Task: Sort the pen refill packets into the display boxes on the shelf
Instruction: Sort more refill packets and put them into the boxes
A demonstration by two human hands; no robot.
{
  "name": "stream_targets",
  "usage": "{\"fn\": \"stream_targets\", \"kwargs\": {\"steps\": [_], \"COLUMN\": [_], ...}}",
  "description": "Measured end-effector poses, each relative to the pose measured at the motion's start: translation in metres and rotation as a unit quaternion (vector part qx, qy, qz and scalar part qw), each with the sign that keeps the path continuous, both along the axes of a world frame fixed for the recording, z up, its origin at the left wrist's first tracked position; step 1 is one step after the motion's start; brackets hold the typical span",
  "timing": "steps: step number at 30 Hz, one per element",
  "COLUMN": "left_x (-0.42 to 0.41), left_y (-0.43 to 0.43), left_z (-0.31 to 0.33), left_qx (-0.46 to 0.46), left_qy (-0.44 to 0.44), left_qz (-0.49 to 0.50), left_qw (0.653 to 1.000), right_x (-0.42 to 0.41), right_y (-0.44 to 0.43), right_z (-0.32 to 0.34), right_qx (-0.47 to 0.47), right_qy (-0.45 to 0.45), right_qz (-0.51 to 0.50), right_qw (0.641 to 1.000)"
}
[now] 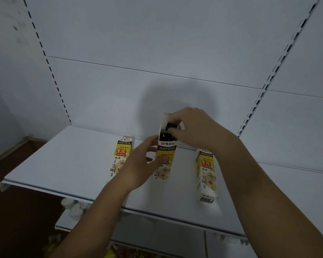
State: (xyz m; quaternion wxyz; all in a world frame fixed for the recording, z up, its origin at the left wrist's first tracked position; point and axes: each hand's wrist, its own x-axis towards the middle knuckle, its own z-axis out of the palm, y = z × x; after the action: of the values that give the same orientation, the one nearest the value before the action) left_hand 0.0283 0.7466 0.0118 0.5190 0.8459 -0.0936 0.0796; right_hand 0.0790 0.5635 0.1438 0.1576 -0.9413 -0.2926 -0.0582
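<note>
Right hand [196, 127] is at the open top of the middle display box [166, 146], fingertips curled and pinching a dark refill packet [169, 127] at the mouth of the box. The packet is black and glossy; detail is too blurred to read.

Left hand [138, 164] grips the same box lower down. The thumb is pressed flat on the printed front and the fingers wrap round its left side.

Middle display box: tall, narrow rectangular carton, white card with a yellow printed band and a red logo. Its top is cut open, and a plain white flap stands up at the rear. More dark contents are visible inside.

Left box [120, 155] and right box [206, 172] have the same carton shape and the same yellow and white print with a red price badge. They sit on either side of the middle one, apart from it and touched by neither hand. Cannot tell whether they stand upright or lie flat.

All three are on the shelf [63, 161], a smooth white sheet-metal board with a folded front lip. The back panel [157, 43] is flat white metal between slotted uprights [50, 71]. A lower shelf [157, 233] shows beneath.
</note>
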Motion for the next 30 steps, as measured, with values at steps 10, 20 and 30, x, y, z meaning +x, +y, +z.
{"fn": "stream_targets", "kwargs": {"steps": [10,20,30], "left_x": [-0.001,-0.005,-0.006], "left_y": [-0.001,-0.001,-0.002], "left_z": [0.001,0.003,0.002], "left_qx": [-0.004,-0.009,-0.014], "left_qy": [0.002,-0.002,-0.006], "left_qz": [-0.005,-0.005,-0.009], "left_qw": [1.000,1.000,1.000], "right_x": [0.005,-0.001,0.001], "right_y": [0.009,0.001,0.007], "right_z": [0.003,0.012,0.009], "right_qx": [-0.127,-0.026,-0.091], "right_qy": [-0.004,0.048,0.052], "right_qz": [0.038,0.065,0.062], "right_qw": [0.991,0.996,0.993]}}
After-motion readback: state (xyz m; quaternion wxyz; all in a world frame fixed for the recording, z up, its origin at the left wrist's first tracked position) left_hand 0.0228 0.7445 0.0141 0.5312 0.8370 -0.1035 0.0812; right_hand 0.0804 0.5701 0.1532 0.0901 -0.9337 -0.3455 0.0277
